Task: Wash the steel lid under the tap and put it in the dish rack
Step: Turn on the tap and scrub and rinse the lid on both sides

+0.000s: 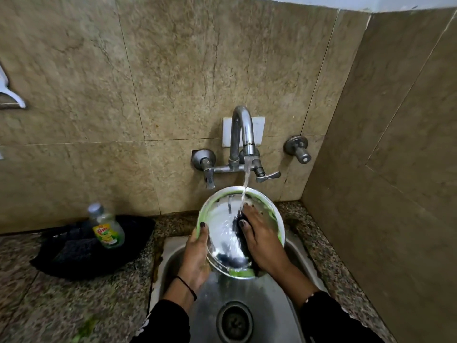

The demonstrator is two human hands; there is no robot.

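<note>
Head view: steel lid (222, 233) held tilted over the sink (249, 290), under the running tap (243, 134). Left hand (196, 256) grips its 9 o'clock rim, fingers curled around the edge. Right hand (263, 237) lies flat inside, fingers together, pressing a dark scrubber (241, 230). Soap bottle (106, 227) on the worktop (74, 305) at 9 o'clock.

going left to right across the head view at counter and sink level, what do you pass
black cloth → dish soap bottle → left hand → steel lid → right hand → side wall
</note>
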